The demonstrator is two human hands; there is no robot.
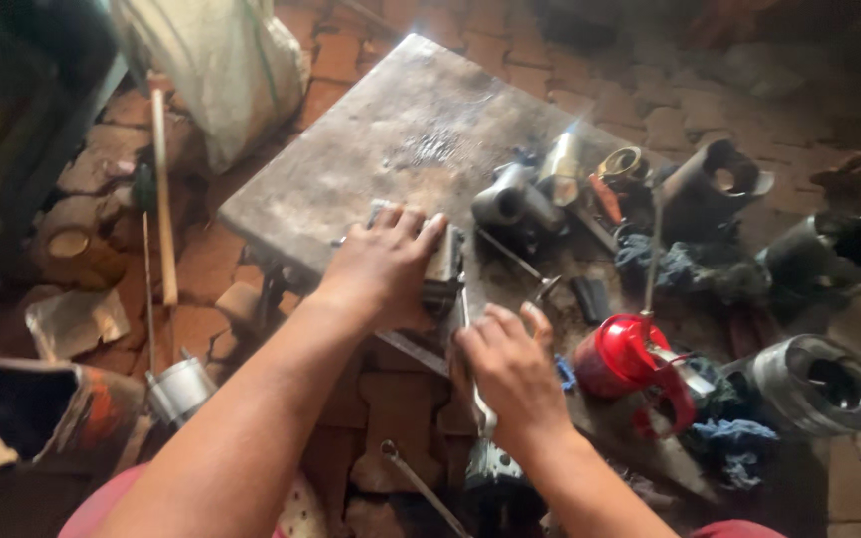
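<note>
- The left hand (pixel 383 261) lies palm-down at mid-frame, fingers spread and pressing a small grey metal block part (pixel 442 267) onto the scuffed grey steel surface (pixel 391 130).
- The right hand (pixel 512 367), just below and right of it, is closed around a thin bright metal tool (pixel 478 406) that points toward the part.
- The part sits at the surface's near edge; judging by this, work on it is under way, not finished.
- A red oil can (pixel 615 357) stands at lower right, near a ribbed grey cylinder (pixel 817 384).
</note>
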